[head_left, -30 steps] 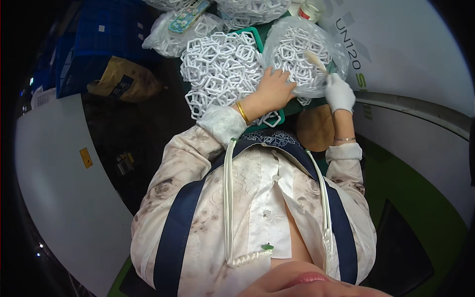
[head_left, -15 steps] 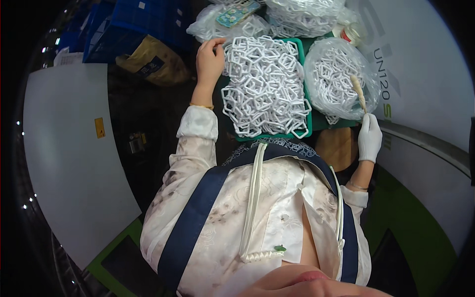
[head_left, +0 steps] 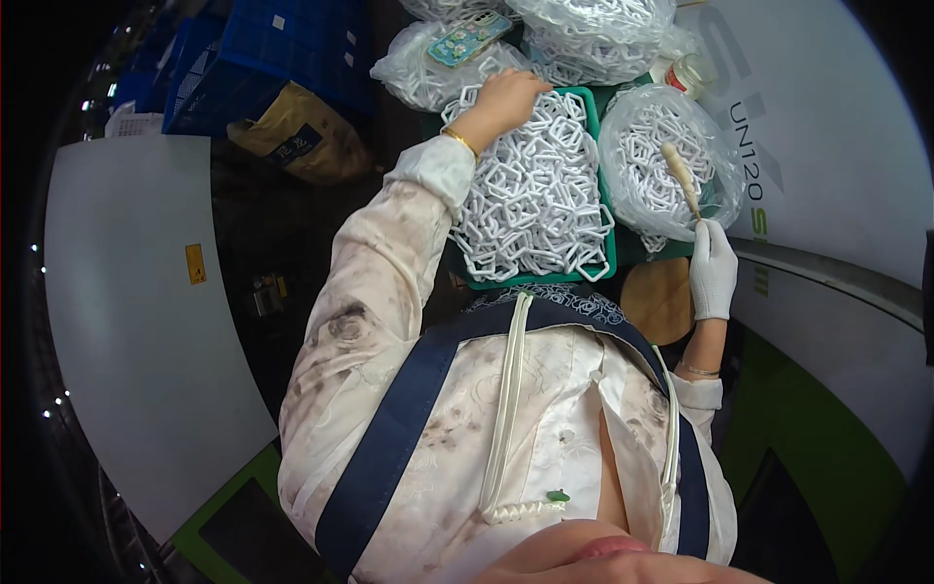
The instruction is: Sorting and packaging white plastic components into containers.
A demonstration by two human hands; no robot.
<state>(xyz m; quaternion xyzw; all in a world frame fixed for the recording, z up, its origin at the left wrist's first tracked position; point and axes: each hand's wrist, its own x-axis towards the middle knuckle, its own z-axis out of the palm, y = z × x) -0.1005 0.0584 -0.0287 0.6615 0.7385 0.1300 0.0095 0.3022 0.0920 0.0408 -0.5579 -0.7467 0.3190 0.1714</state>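
Observation:
White plastic links (head_left: 535, 195), mostly angular open loops, are heaped in a green tray (head_left: 610, 248) in front of me. My bare left hand (head_left: 501, 102) lies over the far end of the heap. Its fingers stretch toward the tray's far rim, with the tips partly hidden, and I see nothing held in it. My right hand (head_left: 714, 273), in a white glove, is closed on the lower end of a thin stick with a pale, lumpy piece (head_left: 680, 173) along its upper part. That piece hangs above a clear plastic bag (head_left: 725, 200) holding more white links.
Behind the tray lie other clear bags of links (head_left: 593, 44), one with a patterned phone case (head_left: 469, 39) on top. A jar with red (head_left: 686, 75) stands at the far right. Blue crates (head_left: 258, 73) and a brown paper bag (head_left: 302, 136) are at left; a pale machine panel (head_left: 817, 127) borders the right.
My left hand has moved right, from the tray's left edge onto the far end of the heap. My right hand has shifted slightly left with the stick. The view has tilted slightly.

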